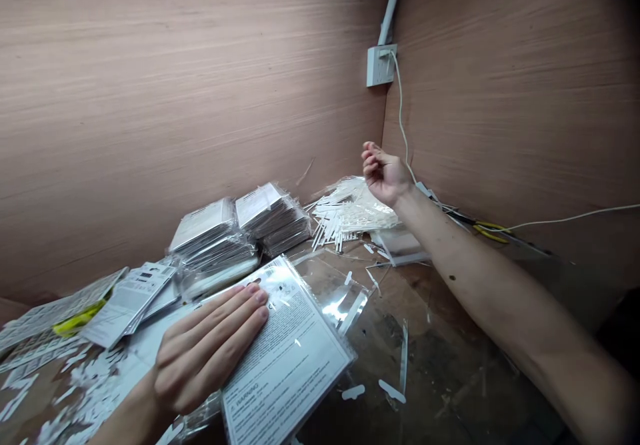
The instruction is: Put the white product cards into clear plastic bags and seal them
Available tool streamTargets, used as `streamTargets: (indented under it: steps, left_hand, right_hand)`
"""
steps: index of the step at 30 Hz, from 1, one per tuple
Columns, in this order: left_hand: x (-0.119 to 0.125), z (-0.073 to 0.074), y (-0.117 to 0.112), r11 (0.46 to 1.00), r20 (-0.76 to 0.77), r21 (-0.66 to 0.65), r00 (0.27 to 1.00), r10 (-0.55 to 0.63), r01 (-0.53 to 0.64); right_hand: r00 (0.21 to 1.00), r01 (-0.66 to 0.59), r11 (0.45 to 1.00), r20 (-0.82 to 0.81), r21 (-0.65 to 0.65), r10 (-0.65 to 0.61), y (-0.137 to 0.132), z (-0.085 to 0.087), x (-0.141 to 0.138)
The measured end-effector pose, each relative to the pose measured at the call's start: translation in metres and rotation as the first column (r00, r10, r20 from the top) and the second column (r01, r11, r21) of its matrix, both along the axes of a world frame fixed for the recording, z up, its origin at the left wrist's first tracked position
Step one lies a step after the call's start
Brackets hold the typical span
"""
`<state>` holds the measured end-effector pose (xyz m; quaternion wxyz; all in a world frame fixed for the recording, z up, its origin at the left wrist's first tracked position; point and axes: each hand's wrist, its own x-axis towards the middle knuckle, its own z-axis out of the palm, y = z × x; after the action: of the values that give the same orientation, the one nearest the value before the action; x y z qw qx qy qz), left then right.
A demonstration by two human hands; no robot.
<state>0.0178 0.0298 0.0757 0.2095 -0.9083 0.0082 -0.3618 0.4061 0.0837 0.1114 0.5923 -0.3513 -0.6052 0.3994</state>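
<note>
My left hand (213, 345) lies flat, fingers stretched out and together, on a clear-wrapped package (287, 358) with printed text and a "WARNING" line. The thumb is hidden. My right hand (384, 173) is raised near the wall corner with its fingers curled closed. Whatever may be inside them, if anything, is hidden. Below that hand lies a heap of white strips (345, 215) with clear plastic over it. Just beyond the package, a clear plastic sleeve (340, 298) rests on the table.
Wrapped stacks of cards (213, 242) stand at the back left. Loose printed cards (133, 298) and white paper scraps (93, 385) lie further left. A socket box (381, 65) with a white cable (401, 115) hangs in the corner. Yellow-handled pliers (490, 232) lie along the right wall.
</note>
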Motion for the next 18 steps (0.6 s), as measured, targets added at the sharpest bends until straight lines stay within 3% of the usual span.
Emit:
streamTargets:
  steps: [2,4,5,7,9,11,14,16,18]
  left_hand:
    - [-0.001,-0.003,-0.002,1.0,0.0,-0.025,1.0,0.01,-0.01]
    - [-0.002,-0.006,-0.002,0.999,-0.027,-0.036,1.0,0.01,-0.011]
    - [-0.002,-0.007,-0.002,0.999,-0.042,-0.039,0.999,0.01,-0.011]
    - [-0.004,-0.01,-0.002,0.999,-0.06,-0.037,0.998,0.016,-0.018]
    - [-0.005,-0.011,-0.004,0.998,-0.057,-0.033,0.997,0.044,-0.046]
    - [-0.007,-0.01,-0.006,0.996,-0.051,-0.041,0.996,0.074,-0.076]
    - [-0.011,-0.009,-0.005,0.997,-0.067,-0.04,0.996,0.057,-0.06]
    - [-0.015,-0.008,-0.002,0.999,-0.08,-0.025,0.996,0.036,-0.038]
    - [-0.019,-0.008,0.003,0.999,-0.088,-0.005,0.995,0.037,-0.038]
  right_hand:
    - [0.999,-0.019,1.0,0.034,-0.023,0.02,0.0,-0.002,0.002]
    - [0.964,-0.146,0.985,0.21,-0.095,0.163,-0.007,-0.005,-0.015]
    - [0.869,-0.256,0.952,0.392,-0.166,0.302,-0.013,-0.007,-0.029]
    - [0.687,-0.384,0.882,0.553,-0.274,0.471,-0.025,-0.01,-0.061]
    - [0.588,-0.43,0.849,0.618,-0.306,0.521,-0.034,-0.012,-0.088]
    - [0.575,-0.412,0.863,0.651,-0.293,0.496,-0.036,-0.014,-0.101]
    - [0.639,-0.275,0.922,0.665,-0.271,0.386,-0.024,-0.013,-0.084]
    - [0.714,-0.074,0.971,0.668,-0.226,0.21,-0.01,-0.012,-0.058]
    - [0.743,0.203,0.969,0.666,-0.14,-0.059,0.004,-0.012,-0.029]
